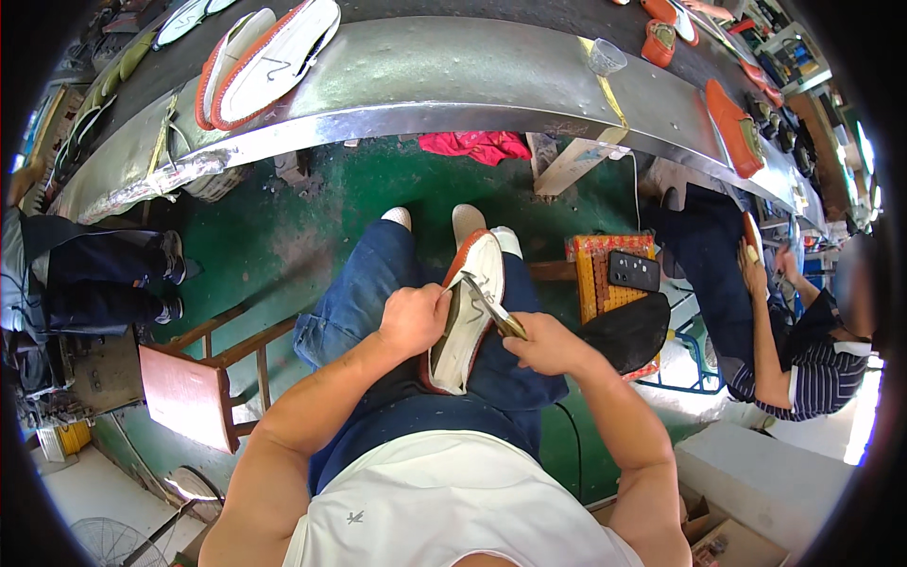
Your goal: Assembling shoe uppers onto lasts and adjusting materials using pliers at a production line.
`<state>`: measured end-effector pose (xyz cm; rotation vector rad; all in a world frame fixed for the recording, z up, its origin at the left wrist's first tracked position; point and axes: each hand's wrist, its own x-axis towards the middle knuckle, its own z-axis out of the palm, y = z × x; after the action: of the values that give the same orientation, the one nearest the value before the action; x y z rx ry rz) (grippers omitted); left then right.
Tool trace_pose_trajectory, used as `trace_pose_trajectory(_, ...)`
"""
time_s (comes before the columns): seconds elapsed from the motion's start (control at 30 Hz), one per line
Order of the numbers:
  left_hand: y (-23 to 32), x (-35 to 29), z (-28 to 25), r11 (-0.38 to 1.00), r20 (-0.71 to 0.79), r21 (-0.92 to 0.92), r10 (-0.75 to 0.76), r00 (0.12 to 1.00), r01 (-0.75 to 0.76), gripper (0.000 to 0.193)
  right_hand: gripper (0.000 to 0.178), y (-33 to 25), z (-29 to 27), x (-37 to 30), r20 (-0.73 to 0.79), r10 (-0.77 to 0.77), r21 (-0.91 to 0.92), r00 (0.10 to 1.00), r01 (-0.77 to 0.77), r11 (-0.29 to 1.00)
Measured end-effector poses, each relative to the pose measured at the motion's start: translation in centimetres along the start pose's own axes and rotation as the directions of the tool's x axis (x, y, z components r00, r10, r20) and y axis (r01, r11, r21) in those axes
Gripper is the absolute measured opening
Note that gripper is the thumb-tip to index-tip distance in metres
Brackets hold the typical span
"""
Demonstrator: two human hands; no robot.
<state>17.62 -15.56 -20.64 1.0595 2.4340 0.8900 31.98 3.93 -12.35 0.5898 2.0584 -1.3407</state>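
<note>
Across my lap lies a shoe (460,357) with a white underside and a reddish-orange edge, its toe pointing away from me. My left hand (413,319) is closed at the shoe's left edge, thumb and fingers pinching there. What exactly sits between those fingers is partly hidden, but it looks like the rim of the shoe. In my right hand (548,344) I grip a pair of pliers (508,323) by the handles. Their metal jaws reach over the middle of the shoe toward my left fingertips.
A long metal-edged bench (453,71) runs ahead, bearing a pair of white-soled shoes (274,68), a plastic cup (606,59) and orange shoes (732,123). A wooden stool (189,397) stands left. At right are a phone (634,271) on a beaded seat, a black cloth and a seated co-worker (803,378).
</note>
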Motion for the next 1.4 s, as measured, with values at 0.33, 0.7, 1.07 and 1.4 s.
trace_pose_trajectory(0.33, -4.4, 2.5, 4.8, 0.682, 0.077, -0.663, -0.348, 0.935, 0.308, 0.044, 0.035, -3.9, -4.2, 3.0, 0.166, -0.005, -0.542, 0.986, 0.096, 0.835)
trace_pose_trajectory(0.7, -2.8, 3.4, 2.9, -0.015, 0.520, -0.854, -0.074, 0.851, 0.521, 0.077, 0.028, 2.9, 3.4, 3.6, -0.324, -0.243, -0.145, 0.914, 0.206, 0.968)
trace_pose_trajectory(1.07, -0.2, 4.7, 2.8, 0.070, 0.592, -0.786, -0.201, 0.780, 0.614, 0.062, 0.026, 8.5, 6.0, 4.1, 0.248, -0.089, 0.952, 0.965, -0.226, 0.205)
trace_pose_trajectory(1.4, 1.3, 5.3, 3.8, 0.456, 0.477, -0.623, -0.422, 0.771, 0.635, 0.059, 0.046, 5.3, -1.9, 0.4, -0.191, -0.038, 0.391, 0.981, 0.111, 0.914)
